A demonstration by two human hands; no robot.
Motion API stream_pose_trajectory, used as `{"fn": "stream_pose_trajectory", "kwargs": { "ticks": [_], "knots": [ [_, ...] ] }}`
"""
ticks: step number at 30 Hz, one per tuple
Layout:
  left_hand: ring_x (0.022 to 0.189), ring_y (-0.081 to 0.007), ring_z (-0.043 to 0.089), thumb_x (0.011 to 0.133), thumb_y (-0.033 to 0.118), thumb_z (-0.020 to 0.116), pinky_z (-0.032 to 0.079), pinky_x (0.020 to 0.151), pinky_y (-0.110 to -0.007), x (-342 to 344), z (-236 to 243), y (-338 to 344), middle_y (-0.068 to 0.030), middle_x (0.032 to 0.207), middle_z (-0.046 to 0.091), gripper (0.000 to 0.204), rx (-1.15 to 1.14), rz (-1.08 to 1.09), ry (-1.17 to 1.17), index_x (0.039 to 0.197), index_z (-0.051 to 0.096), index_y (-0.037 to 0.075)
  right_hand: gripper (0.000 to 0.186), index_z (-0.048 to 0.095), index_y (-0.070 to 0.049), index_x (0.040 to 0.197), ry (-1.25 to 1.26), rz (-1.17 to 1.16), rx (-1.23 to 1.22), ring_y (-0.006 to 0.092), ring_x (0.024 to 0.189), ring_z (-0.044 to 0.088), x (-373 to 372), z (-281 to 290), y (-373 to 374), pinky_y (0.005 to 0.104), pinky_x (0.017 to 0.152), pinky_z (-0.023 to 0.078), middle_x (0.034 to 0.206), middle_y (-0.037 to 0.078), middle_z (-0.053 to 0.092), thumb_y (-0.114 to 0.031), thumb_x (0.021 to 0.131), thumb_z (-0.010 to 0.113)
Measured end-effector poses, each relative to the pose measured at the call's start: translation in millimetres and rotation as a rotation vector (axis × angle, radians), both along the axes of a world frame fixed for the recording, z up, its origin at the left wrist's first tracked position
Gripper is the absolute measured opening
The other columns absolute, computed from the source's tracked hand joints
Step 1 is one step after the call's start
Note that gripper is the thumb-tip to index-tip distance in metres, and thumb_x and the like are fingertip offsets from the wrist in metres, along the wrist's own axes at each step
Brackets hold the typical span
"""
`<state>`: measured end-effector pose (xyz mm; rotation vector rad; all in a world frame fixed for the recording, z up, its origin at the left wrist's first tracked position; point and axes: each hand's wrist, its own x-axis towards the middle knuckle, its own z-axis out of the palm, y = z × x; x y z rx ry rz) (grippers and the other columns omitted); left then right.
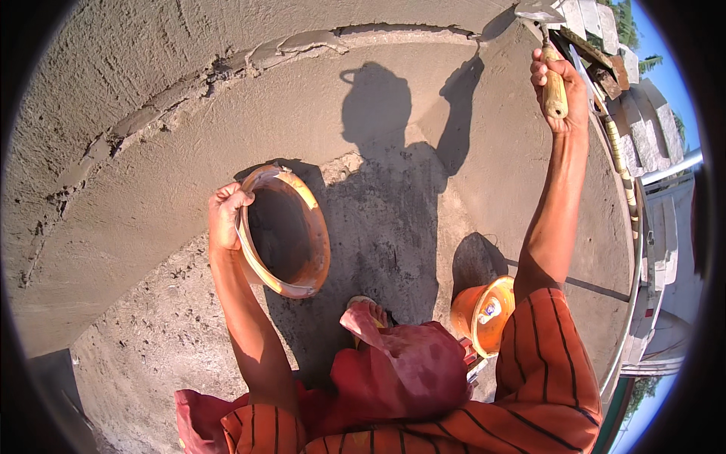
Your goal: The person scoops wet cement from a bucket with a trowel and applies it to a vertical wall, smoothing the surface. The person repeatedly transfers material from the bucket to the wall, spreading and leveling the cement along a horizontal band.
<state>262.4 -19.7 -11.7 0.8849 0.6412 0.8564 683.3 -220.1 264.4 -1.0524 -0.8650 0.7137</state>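
Note:
My left hand (227, 216) is closed on the rim of an orange, mortar-smeared bucket (320, 234), tilted so that its mouth shows. Grey residue coats the inside; how much mortar lies in it I cannot tell. At the upper right, my raised right hand (571, 91) is wrapped round the wooden handle of a trowel (555, 97). The metal blade (538, 10) is at the top edge of the view, close to the corner of the grey plastered wall (408, 83); whether it touches the wall I cannot tell.
A second orange bucket (463, 310) stands on the rough concrete floor (166, 325) near my right elbow, a small item inside it. A ragged seam (219, 69) crosses the plaster. Stacked pale blocks (650, 129) and a striped pole (618, 155) lie beyond the wall's right edge.

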Motion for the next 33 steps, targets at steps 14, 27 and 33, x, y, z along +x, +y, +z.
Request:
{"fn": "stream_pose_trajectory", "kwargs": {
  "ticks": [14,27,33],
  "knots": [
    [0.055,-0.0069,0.053,0.065,0.001,0.063,0.042,0.054,-0.019,1.5,18.1,-17.4,-0.0003,0.065,0.059,0.008,-0.022,-0.193,0.157,0.073,0.062,0.000,0.041,0.049,-0.006,0.119,-1.111,0.549,-0.768,0.0325,0.085,0.061,-190.7,-246.6,-46.6,0.0407,0.076,0.048,0.092,0.015,0.061,-0.016,0.081,0.063],
    [0.051,-0.0028,0.040,0.064,0.008,0.063,0.030,0.049,-0.021,7.4,15.8,-22.2,0.0071,0.058,0.048,0.009,0.142,-0.294,0.175,0.059,0.055,0.007,0.035,0.055,-0.002,0.111,-1.393,0.861,-0.659,0.0360,0.077,0.062,-220.2,-285.1,28.5,0.0464,0.068,0.049,0.091,0.019,0.064,-0.014,0.079,0.060],
    [0.051,-0.0034,0.038,0.065,0.007,0.062,0.029,0.050,-0.020,-3.1,8.7,-9.2,0.0071,0.058,0.047,0.013,0.096,-0.254,0.138,0.058,0.052,0.009,0.032,0.058,0.000,0.111,-0.475,0.977,-0.731,0.0147,0.060,0.058,-229.3,-333.3,10.8,0.0277,0.055,0.046,0.077,0.006,0.060,-0.013,0.082,0.061]
  ]
}}
